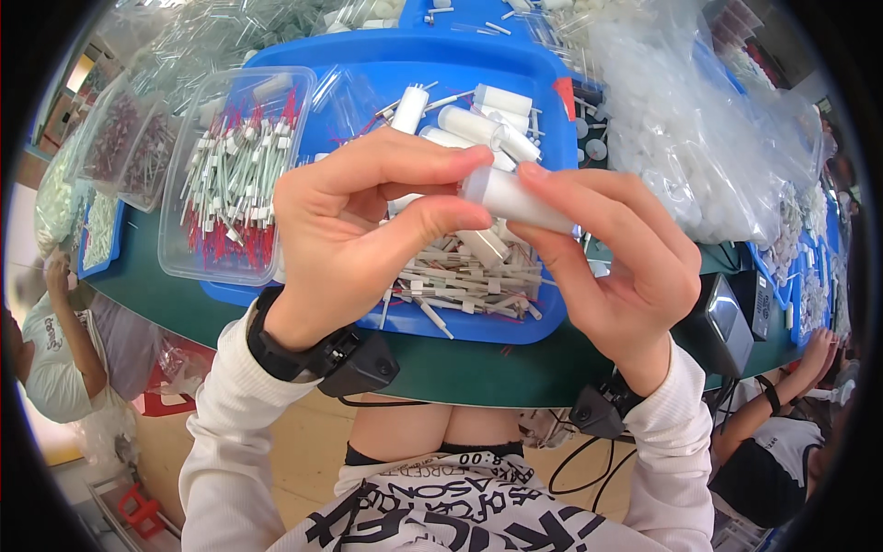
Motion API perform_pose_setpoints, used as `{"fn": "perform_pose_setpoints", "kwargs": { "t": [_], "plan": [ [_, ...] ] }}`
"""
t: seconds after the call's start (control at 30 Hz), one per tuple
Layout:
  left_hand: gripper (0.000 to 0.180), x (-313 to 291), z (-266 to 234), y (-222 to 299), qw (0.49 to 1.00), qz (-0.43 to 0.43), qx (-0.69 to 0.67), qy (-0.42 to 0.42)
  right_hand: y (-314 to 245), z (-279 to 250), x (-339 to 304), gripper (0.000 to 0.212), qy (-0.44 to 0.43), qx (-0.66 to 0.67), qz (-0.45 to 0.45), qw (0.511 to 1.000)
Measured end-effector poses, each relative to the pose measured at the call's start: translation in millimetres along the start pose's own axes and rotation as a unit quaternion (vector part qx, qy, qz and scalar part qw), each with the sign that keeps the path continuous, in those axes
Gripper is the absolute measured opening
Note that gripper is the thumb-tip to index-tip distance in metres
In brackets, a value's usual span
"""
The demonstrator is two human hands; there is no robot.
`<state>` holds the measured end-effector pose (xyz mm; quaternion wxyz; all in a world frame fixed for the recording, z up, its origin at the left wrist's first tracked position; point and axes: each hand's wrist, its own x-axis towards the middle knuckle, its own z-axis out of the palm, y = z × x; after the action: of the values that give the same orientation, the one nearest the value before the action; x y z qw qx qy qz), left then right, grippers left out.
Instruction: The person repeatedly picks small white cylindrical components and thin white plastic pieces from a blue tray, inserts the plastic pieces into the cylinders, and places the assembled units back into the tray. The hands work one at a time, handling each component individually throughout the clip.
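Note:
Over the blue tray (pixel 513 331), both of my hands meet on a white cylindrical tube (pixel 515 201) with a clear, see-through end. The thumb and forefinger of my left hand (pixel 345 207) pinch the clear end. My right hand (pixel 625 253) grips the white body between thumb and fingers. Behind my fingers, more white tubes (pixel 502 99) lie loose in the tray. Nearer me in the tray is a pile of thin white sticks (pixel 464 290), some with small white blocks on them, partly hidden by my hands.
Left of the tray stands a clear plastic box (pixel 221 270) of white connectors on red wires. Farther left is another clear container (pixel 143 189) with dark red parts. A large clear bag (pixel 681 138) of white pieces lies at right, above a black device (pixel 722 317). People sit at both sides.

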<state>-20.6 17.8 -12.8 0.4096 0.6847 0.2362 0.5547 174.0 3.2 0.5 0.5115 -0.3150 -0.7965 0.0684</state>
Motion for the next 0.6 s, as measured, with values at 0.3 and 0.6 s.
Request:
{"fn": "perform_pose_setpoints", "kwargs": {
  "t": [0.3,0.6],
  "plan": [
    [0.031,3.3,11.1,-2.7,0.999,0.034,-0.031,0.025,4.7,1.7,3.3,0.038,-0.051,0.188,0.096,0.976],
    [0.026,3.8,3.5,0.6,1.000,0.026,0.008,-0.013,3.4,1.5,-3.2,0.031,-0.053,0.121,0.101,0.986]
  ]
}}
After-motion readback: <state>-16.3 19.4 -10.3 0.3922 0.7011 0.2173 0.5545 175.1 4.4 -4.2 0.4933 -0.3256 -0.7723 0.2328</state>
